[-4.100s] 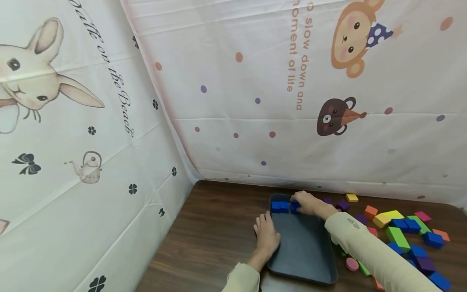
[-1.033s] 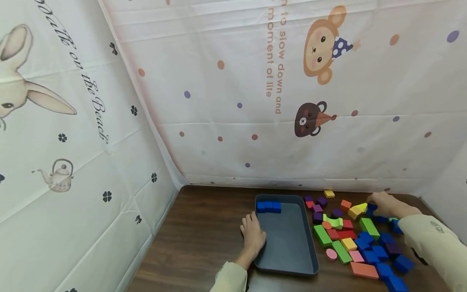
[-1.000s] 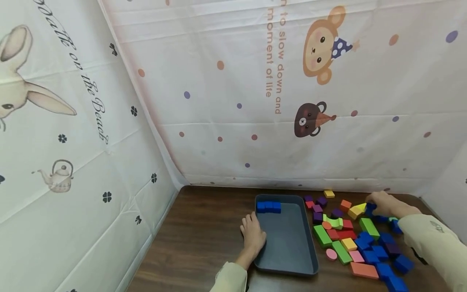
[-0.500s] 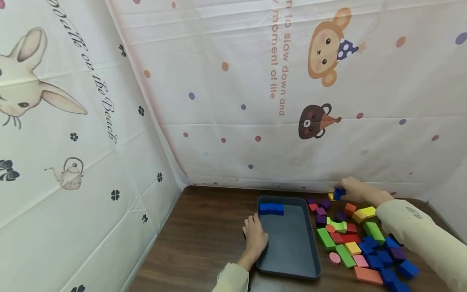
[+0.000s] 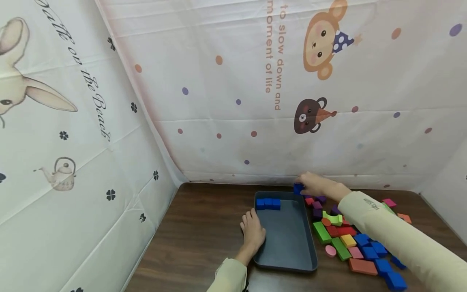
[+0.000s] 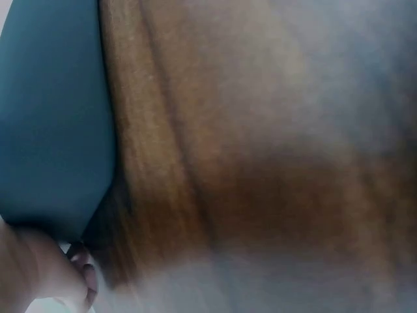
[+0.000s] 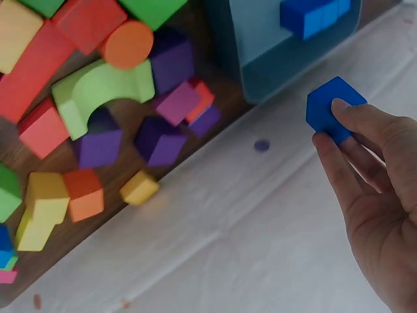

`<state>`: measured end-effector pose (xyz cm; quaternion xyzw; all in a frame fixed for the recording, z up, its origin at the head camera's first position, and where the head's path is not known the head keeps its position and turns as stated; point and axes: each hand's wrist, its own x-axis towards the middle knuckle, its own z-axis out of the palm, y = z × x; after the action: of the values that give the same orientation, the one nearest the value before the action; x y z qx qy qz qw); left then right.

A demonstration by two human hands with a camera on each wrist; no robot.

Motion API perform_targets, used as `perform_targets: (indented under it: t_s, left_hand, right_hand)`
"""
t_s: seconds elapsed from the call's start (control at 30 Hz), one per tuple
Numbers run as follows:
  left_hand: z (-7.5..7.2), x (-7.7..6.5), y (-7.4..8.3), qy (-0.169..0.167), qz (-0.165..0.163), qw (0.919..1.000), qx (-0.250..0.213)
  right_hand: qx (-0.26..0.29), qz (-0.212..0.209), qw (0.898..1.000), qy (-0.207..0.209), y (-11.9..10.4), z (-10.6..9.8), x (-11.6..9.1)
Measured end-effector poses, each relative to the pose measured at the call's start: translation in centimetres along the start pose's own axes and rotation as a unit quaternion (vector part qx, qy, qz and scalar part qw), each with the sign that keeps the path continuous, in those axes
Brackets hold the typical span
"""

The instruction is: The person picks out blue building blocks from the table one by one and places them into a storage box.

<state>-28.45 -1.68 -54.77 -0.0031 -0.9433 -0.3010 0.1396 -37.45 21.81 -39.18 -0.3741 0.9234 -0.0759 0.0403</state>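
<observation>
My right hand pinches a blue block between thumb and fingers, above the far right corner of the dark grey tray. In the right wrist view the held blue block shows angular faces and is apart from the tray. Three blue blocks stand in a row against each other in the tray's far left corner. My left hand holds the tray's left side, its fingers along the outer edge. Only part of this hand shows in the left wrist view, beside the tray wall.
Right of the tray lie many loose blocks: green, red, purple, blue and orange. My right sleeve hides some of them. A printed white curtain hangs behind the brown table.
My right hand set down the third blue block in the row, went to the pile at the right, picked up another blue block and carried it left towards the tray. My left hand stayed at the tray.
</observation>
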Motion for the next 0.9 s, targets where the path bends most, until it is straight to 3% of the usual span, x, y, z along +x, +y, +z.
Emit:
perform_targets:
  t_s: [0.5,0.73,0.9]
  left_hand:
    - [0.8,0.5,0.0,-0.006,0.017,0.9895,0.143]
    - [0.3,0.5,0.4,-0.015,0.019,0.9791,0.202]
    - [0.0,0.3,0.7,-0.02,0.011,0.9762,0.216]
  right_hand:
    - [-0.008,-0.006,1.0,-0.024,-2.5,4.2,3.1]
    - [-0.008,0.025,0.999,-0.028,-2.6,5.4,3.3]
    - [-0.012,0.052,0.998,-0.023,-2.5,6.3,3.1]
